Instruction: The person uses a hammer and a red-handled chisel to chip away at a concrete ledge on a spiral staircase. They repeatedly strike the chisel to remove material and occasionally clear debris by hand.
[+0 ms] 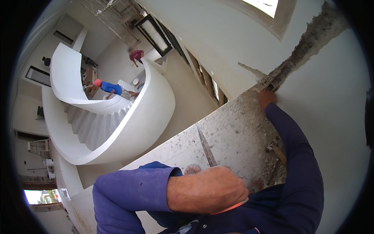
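My left hand point(228, 187) is closed in front of my body, and what it holds, if anything, is hidden. Beyond it a long, tapered, blade-like grey strip point(206, 146) points away over the dusty ledge point(233, 128); I cannot tell whether it joins the hand. An orange-edged piece point(230, 206) shows just below the fist. My right hand point(268, 98) reaches to the lower end of a rough groove point(294, 60) chiselled into the white wall. Its fingertips are hidden at the groove. What looks like a wooden-handled hammer point(279, 155) lies among rubble beside my right arm.
Broken plaster point(277, 171) litters the ledge along the wall. My feet point(192, 169) are on this ledge. Past its edge is a drop to a lower level with a curved white staircase point(156, 113). A person in blue point(113, 87) and another in dark red point(136, 55) are there.
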The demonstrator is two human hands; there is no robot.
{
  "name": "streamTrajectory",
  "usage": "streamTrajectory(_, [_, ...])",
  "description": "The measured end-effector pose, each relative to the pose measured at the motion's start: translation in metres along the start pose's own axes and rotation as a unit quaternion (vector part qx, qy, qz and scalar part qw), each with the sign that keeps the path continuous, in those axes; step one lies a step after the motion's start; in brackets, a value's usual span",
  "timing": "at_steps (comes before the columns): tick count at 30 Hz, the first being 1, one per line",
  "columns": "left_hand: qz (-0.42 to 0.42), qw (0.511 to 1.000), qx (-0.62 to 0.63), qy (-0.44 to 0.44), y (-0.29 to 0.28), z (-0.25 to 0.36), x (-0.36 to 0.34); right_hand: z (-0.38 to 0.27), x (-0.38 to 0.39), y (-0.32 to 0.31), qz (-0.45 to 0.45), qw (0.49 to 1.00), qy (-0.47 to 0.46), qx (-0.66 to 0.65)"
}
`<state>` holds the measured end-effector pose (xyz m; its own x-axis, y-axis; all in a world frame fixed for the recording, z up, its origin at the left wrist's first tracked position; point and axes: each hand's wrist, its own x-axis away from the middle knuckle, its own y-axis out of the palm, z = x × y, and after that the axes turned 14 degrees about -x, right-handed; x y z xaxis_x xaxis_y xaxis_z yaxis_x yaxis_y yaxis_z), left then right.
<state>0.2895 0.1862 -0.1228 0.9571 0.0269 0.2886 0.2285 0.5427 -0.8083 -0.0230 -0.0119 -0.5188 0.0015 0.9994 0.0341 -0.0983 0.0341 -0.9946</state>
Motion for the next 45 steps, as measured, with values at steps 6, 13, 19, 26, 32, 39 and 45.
streamTrajectory(6, [-0.012, 1.000, 0.019, -0.009, 0.004, -0.005, 0.004, -0.007, -0.004, -0.025, -0.092, 0.983, -0.063, -0.143])
streamTrajectory(13, [0.012, 1.000, 0.007, 0.012, 0.002, -0.006, -0.001, 0.009, 0.001, -0.023, -0.059, 0.996, -0.031, -0.059])
streamTrajectory(19, [0.010, 1.000, 0.001, 0.001, 0.002, -0.003, 0.002, 0.005, -0.006, -0.032, -0.097, 0.988, -0.071, -0.098])
streamTrajectory(26, [-0.004, 1.000, 0.014, -0.002, 0.002, -0.003, 0.003, -0.015, -0.001, -0.050, -0.105, 0.981, -0.120, -0.112])
streamTrajectory(32, [0.010, 1.000, 0.001, 0.015, 0.000, -0.002, -0.004, -0.001, 0.022, -0.027, 0.016, 0.968, -0.132, -0.215])
streamTrajectory(39, [0.031, 1.000, -0.003, -0.002, 0.001, 0.000, 0.003, 0.002, 0.035, -0.024, -0.102, 0.976, -0.055, -0.183])
streamTrajectory(45, [0.050, 0.999, 0.008, -0.008, 0.002, 0.003, 0.014, 0.003, 0.079, -0.028, -0.083, 0.981, -0.062, -0.164])
